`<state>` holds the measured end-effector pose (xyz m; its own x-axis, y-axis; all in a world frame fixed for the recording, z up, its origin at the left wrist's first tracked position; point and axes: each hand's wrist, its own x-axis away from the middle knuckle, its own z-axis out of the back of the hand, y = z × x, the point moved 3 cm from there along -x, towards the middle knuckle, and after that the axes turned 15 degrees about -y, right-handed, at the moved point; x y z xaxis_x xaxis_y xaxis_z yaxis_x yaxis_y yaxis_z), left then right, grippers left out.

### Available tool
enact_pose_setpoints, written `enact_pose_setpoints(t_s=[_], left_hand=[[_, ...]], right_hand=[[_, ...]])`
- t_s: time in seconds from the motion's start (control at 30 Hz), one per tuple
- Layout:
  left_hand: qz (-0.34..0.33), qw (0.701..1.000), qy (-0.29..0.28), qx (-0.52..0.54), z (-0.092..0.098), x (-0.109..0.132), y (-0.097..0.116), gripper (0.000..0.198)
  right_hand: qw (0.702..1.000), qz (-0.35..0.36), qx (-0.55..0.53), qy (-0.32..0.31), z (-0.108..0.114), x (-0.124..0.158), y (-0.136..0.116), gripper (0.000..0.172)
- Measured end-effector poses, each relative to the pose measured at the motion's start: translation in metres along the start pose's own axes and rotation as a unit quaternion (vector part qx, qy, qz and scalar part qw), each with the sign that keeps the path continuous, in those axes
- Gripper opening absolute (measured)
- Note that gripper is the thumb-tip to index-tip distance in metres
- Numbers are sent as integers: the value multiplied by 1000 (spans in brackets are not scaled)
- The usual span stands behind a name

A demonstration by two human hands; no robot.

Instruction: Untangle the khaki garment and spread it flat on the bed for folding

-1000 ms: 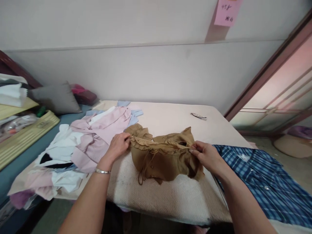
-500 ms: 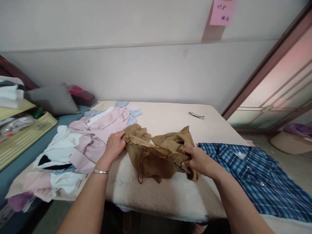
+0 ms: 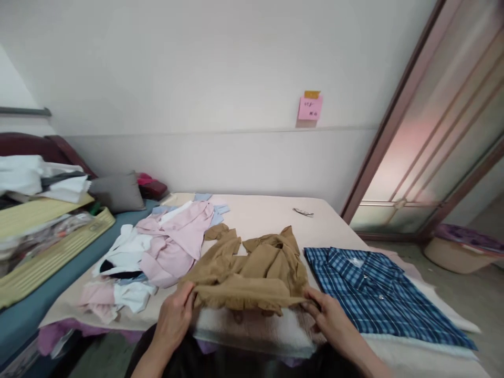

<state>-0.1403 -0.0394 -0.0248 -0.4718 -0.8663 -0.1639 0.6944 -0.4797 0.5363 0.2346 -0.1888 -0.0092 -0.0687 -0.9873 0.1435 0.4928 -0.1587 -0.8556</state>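
The brown garment (image 3: 248, 270) lies crumpled on the near middle of the surface (image 3: 268, 210), on a pale textured towel (image 3: 255, 328) that overhangs the near edge. Its near hem is drawn out into a band running left to right, so the long axis of the gripped edge lies across the view, parallel to the near edge of the surface. The left hand (image 3: 175, 315) is closed on the left end of that hem, fingers curled over the fabric. The right hand (image 3: 328, 317) is closed on the right end, pinching the cloth at its corner. The garment extends away from both hands toward the far side; each hand sits at one end of the hem, and neither is clearly nearer to the bulk of the cloth. Just to the right of the garment, a blue checked shirt (image 3: 378, 294) lies flat and buttoned, its collar toward the far side. To the left, touching the garment's far left part, lies a heap of pink, white and light-blue clothes (image 3: 157, 252). Farther back on the surface rests a small dark item (image 3: 303, 212), too small to identify. A pink note (image 3: 310, 107) is stuck to the wall.
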Motion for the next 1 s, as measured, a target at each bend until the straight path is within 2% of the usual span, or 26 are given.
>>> enact_pose_setpoints(t_s=[0.1, 0.2, 0.3, 0.37, 0.43, 0.5, 0.53, 0.6, 0.63, 0.7, 0.77, 0.8, 0.87, 0.93, 1.0], left_hand=[[-18, 999, 34, -7, 32, 42, 20, 21], [-64, 990, 127, -26, 93, 67, 64, 22], [-95, 964, 240, -62, 165, 88, 123, 27], [-82, 945, 307, -78, 207, 97, 158, 31], [-94, 924, 361, -87, 238, 94, 185, 30], [-140, 919, 357, -92, 254, 73, 198, 25], [-161, 923, 336, -94, 256, 55, 199, 23], [-184, 941, 270, -93, 251, 11, 189, 24], [-174, 952, 230, -99, 245, -15, 181, 25], [-137, 966, 161, -148, 231, -67, 166, 24], [-105, 965, 135, -197, 225, -116, 162, 24], [-101, 961, 140, -214, 228, -138, 166, 25], [-115, 948, 187, -229, 243, -177, 185, 25], [-149, 929, 259, -221, 269, -206, 214, 25], [-175, 910, 314, -208, 293, -224, 240, 23]], right_hand=[[999, 19, -39, -20, 1, 39, -20, 28], [995, 81, 37, 47, 29, 77, -74, 34], [965, 140, 119, 188, 70, 121, -144, 29], [923, 158, 172, 305, 95, 149, -188, 27], [872, 179, 212, 403, 115, 166, -222, 26], [850, 207, 237, 422, 129, 162, -243, 24], [858, 218, 244, 397, 134, 151, -247, 23], [890, 218, 252, 311, 143, 114, -244, 21], [903, 209, 254, 276, 148, 92, -239, 20], [911, 185, 274, 248, 161, 47, -228, 20], [906, 155, 304, 249, 181, 8, -225, 22], [899, 142, 317, 267, 193, -7, -230, 22], [876, 132, 324, 333, 224, -28, -250, 23], [849, 156, 295, 410, 255, -37, -278, 27], [825, 202, 248, 466, 280, -35, -305, 29]])
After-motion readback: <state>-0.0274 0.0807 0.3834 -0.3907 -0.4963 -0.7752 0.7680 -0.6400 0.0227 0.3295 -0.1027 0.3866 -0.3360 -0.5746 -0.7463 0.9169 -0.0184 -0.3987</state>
